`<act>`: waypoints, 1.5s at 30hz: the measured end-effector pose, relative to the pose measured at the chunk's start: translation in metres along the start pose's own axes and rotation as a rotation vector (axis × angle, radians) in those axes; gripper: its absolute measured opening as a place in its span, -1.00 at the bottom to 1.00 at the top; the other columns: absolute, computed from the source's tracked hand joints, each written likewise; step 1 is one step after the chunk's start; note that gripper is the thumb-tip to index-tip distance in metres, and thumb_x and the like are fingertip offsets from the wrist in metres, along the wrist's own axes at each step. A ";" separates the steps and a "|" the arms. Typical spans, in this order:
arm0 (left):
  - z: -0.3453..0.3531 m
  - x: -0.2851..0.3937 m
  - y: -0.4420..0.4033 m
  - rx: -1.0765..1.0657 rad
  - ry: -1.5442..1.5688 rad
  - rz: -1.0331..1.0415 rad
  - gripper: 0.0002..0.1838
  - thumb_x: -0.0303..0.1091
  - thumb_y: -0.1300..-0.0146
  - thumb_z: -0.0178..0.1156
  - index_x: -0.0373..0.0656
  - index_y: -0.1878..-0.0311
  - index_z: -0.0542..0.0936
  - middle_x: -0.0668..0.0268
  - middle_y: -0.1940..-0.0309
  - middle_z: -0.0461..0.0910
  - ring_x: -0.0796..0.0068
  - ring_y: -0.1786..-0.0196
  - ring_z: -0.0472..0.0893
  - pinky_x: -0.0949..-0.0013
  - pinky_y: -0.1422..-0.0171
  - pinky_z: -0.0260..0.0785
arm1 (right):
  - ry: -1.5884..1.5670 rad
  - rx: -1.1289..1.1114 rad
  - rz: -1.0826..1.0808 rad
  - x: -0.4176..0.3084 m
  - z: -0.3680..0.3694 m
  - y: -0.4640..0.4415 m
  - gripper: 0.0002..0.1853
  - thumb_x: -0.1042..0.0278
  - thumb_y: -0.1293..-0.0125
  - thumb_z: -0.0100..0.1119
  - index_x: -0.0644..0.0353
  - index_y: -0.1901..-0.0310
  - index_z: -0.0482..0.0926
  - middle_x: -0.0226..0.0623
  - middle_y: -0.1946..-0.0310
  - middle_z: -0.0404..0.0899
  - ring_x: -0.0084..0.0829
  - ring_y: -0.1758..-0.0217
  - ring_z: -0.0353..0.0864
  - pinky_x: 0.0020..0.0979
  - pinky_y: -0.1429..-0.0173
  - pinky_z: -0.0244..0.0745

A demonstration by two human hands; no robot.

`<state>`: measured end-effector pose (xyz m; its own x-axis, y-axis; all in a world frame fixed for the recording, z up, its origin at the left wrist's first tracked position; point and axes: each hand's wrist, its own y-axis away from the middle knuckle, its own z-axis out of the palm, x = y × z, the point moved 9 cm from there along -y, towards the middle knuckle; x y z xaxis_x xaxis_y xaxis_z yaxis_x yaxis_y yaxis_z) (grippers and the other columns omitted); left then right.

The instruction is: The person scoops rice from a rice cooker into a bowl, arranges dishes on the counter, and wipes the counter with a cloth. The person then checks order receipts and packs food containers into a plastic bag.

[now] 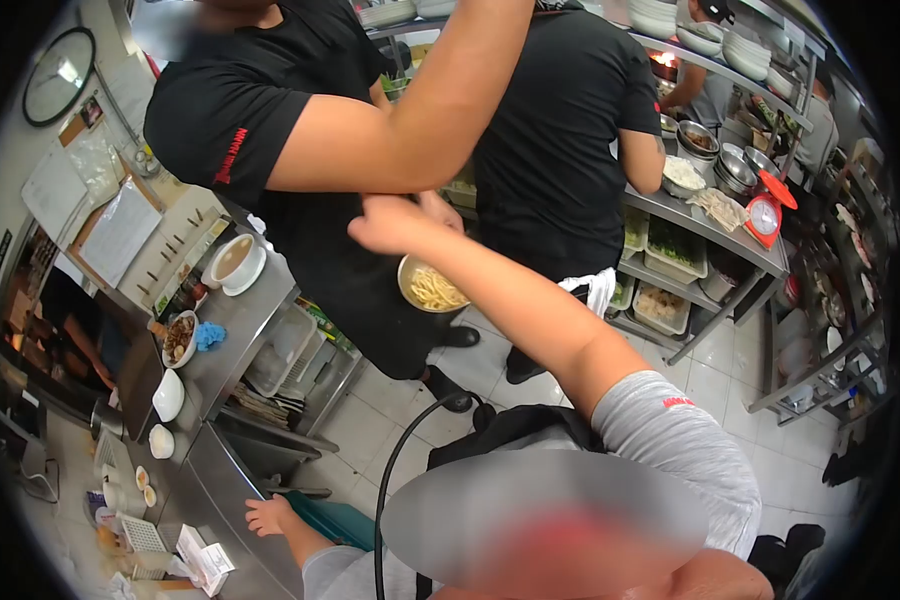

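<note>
You have two bare hands in view, held far apart. Two people in black shirts stand ahead, one facing you and one turned away. There is one round metal bowl of pale yellow strips of food. Along the left side of the grey steel counter sit two deep white bowls, one of brown liquid and one of dark chunky food, with one crumpled blue piece and two smaller white dishes, and.

The nearer person's raised arm is cut off at the top; their other hand is partly hidden behind your forearm, so its grip on the bowl is unclear.

The bowl lies just below your right hand, whose fingers look curled; you cannot tell whether they touch anything. Your left hand, fingers spread, is at the counter's right edge, well apart from the bowl.
</note>
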<state>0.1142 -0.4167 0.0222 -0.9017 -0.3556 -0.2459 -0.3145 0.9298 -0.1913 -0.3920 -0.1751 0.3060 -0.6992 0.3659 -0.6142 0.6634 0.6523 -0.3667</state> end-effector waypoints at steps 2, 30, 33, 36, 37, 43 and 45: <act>0.003 0.002 -0.001 0.008 -0.002 -0.003 -0.30 0.10 0.07 0.12 0.06 -0.12 0.13 0.10 0.01 0.23 0.05 -0.06 0.25 0.15 0.09 0.21 | -0.014 -0.059 0.013 0.011 0.003 -0.001 -0.63 0.17 0.02 -0.04 0.39 0.36 0.47 0.08 0.41 0.51 -0.14 0.30 0.53 -0.26 0.20 0.41; 0.012 0.000 -0.004 -0.009 -0.008 0.031 -0.27 0.13 0.06 0.11 0.00 -0.12 0.11 0.03 -0.02 0.21 -0.04 -0.07 0.23 0.07 0.09 0.19 | 0.346 -0.143 0.038 -0.003 -0.022 0.035 -0.50 0.32 -0.08 -0.11 0.06 -0.13 0.24 -0.18 0.21 0.52 -0.25 0.14 0.51 -0.27 0.11 0.39; 0.006 0.004 0.000 -0.009 0.023 0.032 -0.30 0.14 0.06 0.10 -0.02 -0.09 0.13 0.03 0.00 0.23 -0.04 -0.05 0.25 0.07 0.11 0.20 | 0.387 -0.170 -0.066 -0.028 -0.040 0.045 -0.52 0.31 -0.07 -0.08 0.07 -0.10 0.28 -0.17 0.24 0.53 -0.26 0.14 0.51 -0.28 0.12 0.40; 0.004 0.002 0.001 0.015 0.022 0.036 -0.32 0.15 0.07 0.10 -0.01 -0.05 0.16 0.04 0.02 0.25 -0.02 -0.03 0.27 0.08 0.12 0.21 | 0.252 -0.037 -0.186 -0.039 -0.050 0.063 -0.59 0.30 -0.04 -0.07 0.06 0.00 0.38 -0.17 0.30 0.54 -0.25 0.20 0.52 -0.28 0.13 0.40; 0.003 0.002 0.002 0.020 0.029 0.035 -0.32 0.15 0.08 0.10 -0.01 -0.05 0.17 0.05 0.02 0.25 -0.02 -0.03 0.28 0.09 0.12 0.22 | 0.207 0.016 -0.231 -0.043 -0.055 0.065 -0.59 0.29 -0.04 -0.08 0.05 0.00 0.39 -0.17 0.33 0.54 -0.24 0.23 0.52 -0.27 0.14 0.40; -0.003 0.003 0.003 0.035 0.078 0.023 -0.27 0.20 0.12 0.11 0.00 -0.07 0.19 0.03 0.00 0.24 -0.02 -0.04 0.25 0.10 0.08 0.18 | -0.111 -0.078 -0.614 -0.129 -0.076 0.089 -0.80 0.37 -0.07 -0.06 0.20 0.28 0.48 -0.28 0.53 0.50 -0.43 0.45 0.50 -0.42 0.33 0.38; -0.001 -0.001 0.000 0.013 0.073 0.020 -0.23 0.21 0.13 0.11 0.00 -0.11 0.17 0.02 -0.01 0.22 -0.03 -0.07 0.23 0.10 0.05 0.16 | -0.410 -0.108 -0.688 -0.138 -0.080 0.091 -0.85 0.40 -0.11 -0.03 0.25 0.31 0.47 -0.34 0.57 0.48 -0.55 0.50 0.47 -0.50 0.41 0.35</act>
<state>0.1150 -0.4158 0.0237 -0.9271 -0.3289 -0.1796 -0.2932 0.9351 -0.1992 -0.2561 -0.1135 0.4134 -0.7742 -0.3998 -0.4906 0.0757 0.7112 -0.6989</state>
